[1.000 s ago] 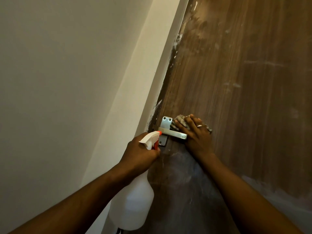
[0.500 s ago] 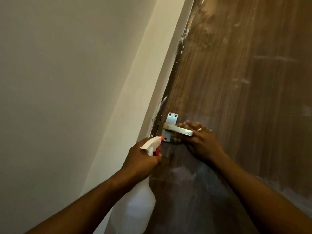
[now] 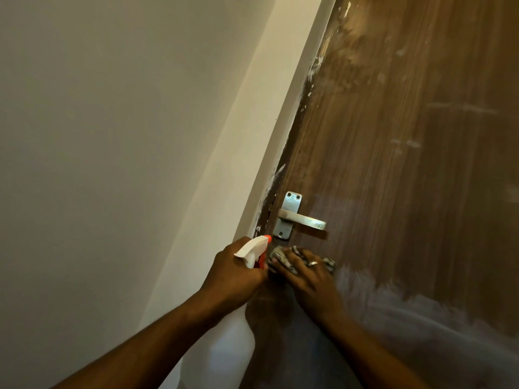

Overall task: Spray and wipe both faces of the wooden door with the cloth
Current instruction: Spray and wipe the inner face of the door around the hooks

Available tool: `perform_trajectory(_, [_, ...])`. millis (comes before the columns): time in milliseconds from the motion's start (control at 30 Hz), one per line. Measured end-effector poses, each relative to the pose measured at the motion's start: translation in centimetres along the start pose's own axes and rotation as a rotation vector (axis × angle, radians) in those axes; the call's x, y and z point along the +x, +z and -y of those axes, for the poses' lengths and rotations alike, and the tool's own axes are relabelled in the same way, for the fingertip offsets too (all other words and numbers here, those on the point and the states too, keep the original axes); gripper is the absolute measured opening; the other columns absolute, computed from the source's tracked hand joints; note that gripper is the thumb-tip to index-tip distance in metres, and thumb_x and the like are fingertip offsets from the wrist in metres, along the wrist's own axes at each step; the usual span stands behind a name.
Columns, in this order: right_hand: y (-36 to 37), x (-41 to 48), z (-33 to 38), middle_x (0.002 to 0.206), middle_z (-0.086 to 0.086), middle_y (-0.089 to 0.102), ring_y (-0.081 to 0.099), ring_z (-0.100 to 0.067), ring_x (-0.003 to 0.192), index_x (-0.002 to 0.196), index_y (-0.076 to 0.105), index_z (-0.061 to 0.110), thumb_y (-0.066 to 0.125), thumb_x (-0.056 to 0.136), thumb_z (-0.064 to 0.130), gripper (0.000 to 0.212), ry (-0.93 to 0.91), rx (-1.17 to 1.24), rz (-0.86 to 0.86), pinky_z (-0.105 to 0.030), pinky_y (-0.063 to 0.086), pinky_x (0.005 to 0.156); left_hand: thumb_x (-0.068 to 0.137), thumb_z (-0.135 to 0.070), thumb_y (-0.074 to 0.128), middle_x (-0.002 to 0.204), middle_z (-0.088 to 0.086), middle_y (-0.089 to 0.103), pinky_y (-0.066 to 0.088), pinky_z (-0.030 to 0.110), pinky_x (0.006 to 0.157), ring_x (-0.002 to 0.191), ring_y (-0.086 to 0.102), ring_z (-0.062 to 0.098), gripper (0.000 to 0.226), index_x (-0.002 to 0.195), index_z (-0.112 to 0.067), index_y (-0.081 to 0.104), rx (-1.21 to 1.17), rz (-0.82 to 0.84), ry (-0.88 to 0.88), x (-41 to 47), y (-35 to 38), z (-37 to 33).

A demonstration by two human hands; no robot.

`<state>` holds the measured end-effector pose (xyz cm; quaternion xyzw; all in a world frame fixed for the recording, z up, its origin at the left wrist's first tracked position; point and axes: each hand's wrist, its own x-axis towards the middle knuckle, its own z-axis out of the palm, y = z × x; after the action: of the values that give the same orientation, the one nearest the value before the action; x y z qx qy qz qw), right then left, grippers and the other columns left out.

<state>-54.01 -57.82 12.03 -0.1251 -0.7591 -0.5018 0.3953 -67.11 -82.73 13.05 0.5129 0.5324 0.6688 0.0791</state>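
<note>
2 hands: L (image 3: 233, 273) grips sprayer (image 3: 250, 248), R (image 3: 312, 286) presses cloth (image 3: 277, 254) (?).

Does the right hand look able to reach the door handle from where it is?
Probably yes. The right hand presses the cloth on the door just below the handle, with nothing between them; the left hand and spray bottle sit off to the left.

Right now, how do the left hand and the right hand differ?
The left hand is curled round the neck of the spray bottle; the right hand lies flat, fingers spread. The left hand holds the bottle by the door's edge; the right hand presses the cloth against the door. Both sit just below the lever handle.
</note>
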Motion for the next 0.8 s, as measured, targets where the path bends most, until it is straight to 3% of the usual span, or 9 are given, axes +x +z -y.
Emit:
perform_trajectory(100, [0.8,6.0,0.9,0.144,-0.010,0.052,0.048,-0.035,0.133,0.147,0.038,0.022,0.069,0.086,0.022,0.068,-0.093,-0.065,-0.072,-0.053,0.037,0.107,0.084,-0.013,0.068,0.125,0.004,0.054,0.046,0.032,0.099,0.101,0.053,0.014,0.051,0.129,-0.019,0.044,0.005,-0.005,-0.001,0.0,-0.4,0.5])
perform_trajectory(167, [1.9,8.6,1.4,0.148,-0.008,0.049,0.042,-0.033,0.138,0.144,0.046,0.018,0.083,0.075,0.021,0.079,-0.037,-0.083,-0.004,-0.052,0.029,0.109,0.083,-0.011,0.068,0.122,0.006,0.055,0.049,0.041,0.098,0.105,0.056,0.021,0.052,0.129,-0.018,0.045,0.005,-0.024,-0.018,0.3,-0.6,0.6])
perform_trajectory(367, [1.1,6.3,-0.1,0.148,-0.011,0.049,0.046,-0.034,0.135,0.139,0.056,0.017,0.080,0.077,0.019,0.067,-0.054,-0.081,0.083,-0.052,0.031,0.109,0.082,-0.012,0.069,0.102,-0.004,0.050,0.051,0.040,0.095,0.096,0.054,0.015,0.043,0.117,-0.023,0.045,0.028,-0.024,0.002,0.7,-0.6,0.5])
perform_trajectory(433, [0.0,3.2,-2.0,0.150,-0.012,0.045,0.044,-0.034,0.137,0.143,0.051,0.017,0.068,0.087,0.022,0.059,-0.040,-0.083,0.062,-0.050,0.031,0.110,0.082,-0.014,0.070,0.103,-0.003,0.053,0.052,0.040,0.093,0.096,0.055,0.016,0.042,0.113,-0.026,0.045,0.013,-0.012,-0.002,0.4,-0.4,0.3])
perform_trajectory(500, [-2.2,0.6,-3.8,0.154,-0.013,0.039,0.037,-0.034,0.141,0.147,0.044,0.018,0.044,0.094,0.026,0.054,-0.018,-0.096,0.112,-0.049,0.033,0.111,0.081,-0.014,0.070,0.114,0.002,0.057,0.051,0.043,0.095,0.104,0.057,0.020,0.046,0.121,-0.023,0.048,-0.007,-0.006,-0.017,0.1,-0.1,0.2])
perform_trajectory(567, [-3.7,0.3,-3.9,0.150,-0.013,0.045,0.043,-0.035,0.137,0.146,0.047,0.018,0.036,0.093,0.023,0.054,0.037,-0.107,0.118,-0.052,0.042,0.108,0.082,-0.013,0.070,0.121,0.004,0.056,0.049,0.043,0.097,0.108,0.056,0.022,0.052,0.128,-0.018,0.047,-0.029,0.005,-0.027,-0.1,0.2,0.1])
perform_trajectory(633, [-3.6,2.2,-2.2,0.142,-0.013,0.053,0.051,-0.035,0.129,0.141,0.053,0.017,0.042,0.092,0.019,0.050,0.041,-0.058,0.080,-0.054,0.048,0.101,0.082,-0.013,0.069,0.122,0.002,0.055,0.047,0.034,0.098,0.105,0.054,0.017,0.052,0.129,-0.018,0.046,-0.032,0.007,-0.014,-0.2,0.1,0.1])
perform_trajectory(700, [-2.1,4.6,-0.2,0.144,-0.011,0.053,0.050,-0.034,0.131,0.139,0.054,0.016,0.057,0.088,0.018,0.051,-0.096,-0.089,0.078,-0.055,0.041,0.108,0.083,-0.014,0.068,0.122,0.002,0.055,0.045,0.030,0.095,0.103,0.053,0.015,0.051,0.129,-0.017,0.046,0.001,0.001,-0.002,-0.2,0.0,0.3])
perform_trajectory(800, [-0.2,7.3,1.3,0.148,-0.008,0.048,0.045,-0.032,0.137,0.139,0.055,0.019,0.087,0.068,0.022,0.078,-0.075,-0.094,0.175,-0.053,0.034,0.108,0.084,-0.015,0.068,0.126,0.008,0.054,0.047,0.040,0.100,0.110,0.056,0.022,0.052,0.130,-0.016,0.044,0.029,-0.029,-0.024,0.1,-0.3,0.3])
